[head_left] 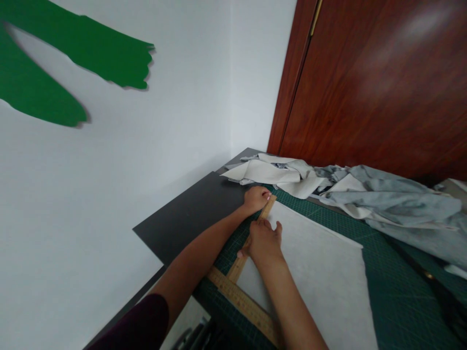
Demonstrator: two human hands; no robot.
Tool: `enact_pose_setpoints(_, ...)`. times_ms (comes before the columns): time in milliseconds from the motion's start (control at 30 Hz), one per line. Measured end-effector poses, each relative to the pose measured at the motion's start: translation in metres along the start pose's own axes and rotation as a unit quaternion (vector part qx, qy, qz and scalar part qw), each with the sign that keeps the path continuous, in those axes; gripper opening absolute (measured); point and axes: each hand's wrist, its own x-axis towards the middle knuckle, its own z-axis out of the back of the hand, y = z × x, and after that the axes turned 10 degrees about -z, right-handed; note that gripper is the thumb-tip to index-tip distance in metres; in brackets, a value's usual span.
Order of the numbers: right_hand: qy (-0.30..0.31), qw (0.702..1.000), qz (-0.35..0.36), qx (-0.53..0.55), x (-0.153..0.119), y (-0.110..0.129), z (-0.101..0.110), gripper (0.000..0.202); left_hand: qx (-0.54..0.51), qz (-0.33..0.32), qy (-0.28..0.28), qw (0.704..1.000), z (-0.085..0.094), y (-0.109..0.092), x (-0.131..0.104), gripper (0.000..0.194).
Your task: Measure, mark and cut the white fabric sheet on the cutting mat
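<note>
A white sheet, seemingly cloth, lies flat with a wooden ruler along its left edge. At the ruler's far end is my left hand, its fingers closed and their tips on the ruler by the sheet's far corner. My right hand grips the ruler nearer to me, thumb on the left side and some fingers lifted over the sheet. A second wooden strip with ruler markings lies crosswise at the front, meeting the first one; my right forearm hides its right end.
A green gridded cutting mat lies under the sheet on a dark grey table. Crumpled grey and off-white fabric is heaped along the back. Dark-handled scissors rest at right. A white wall and a wooden door stand behind.
</note>
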Motion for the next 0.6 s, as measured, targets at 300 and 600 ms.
enact_pose_setpoints(300, -0.003, 1.0, -0.002, 0.002, -0.001, -0.0004, 0.0007, 0.065, 0.016, -0.006, 0.013, 1.0, -0.0046, 0.0061, 0.0036, 0.025)
enact_pose_setpoints(600, -0.001, 1.0, 0.0, 0.002, -0.0019, -0.0004, 0.0032, 0.07, 0.04, -0.023, 0.037, 0.998, 0.0003, 0.0024, 0.0023, 0.027)
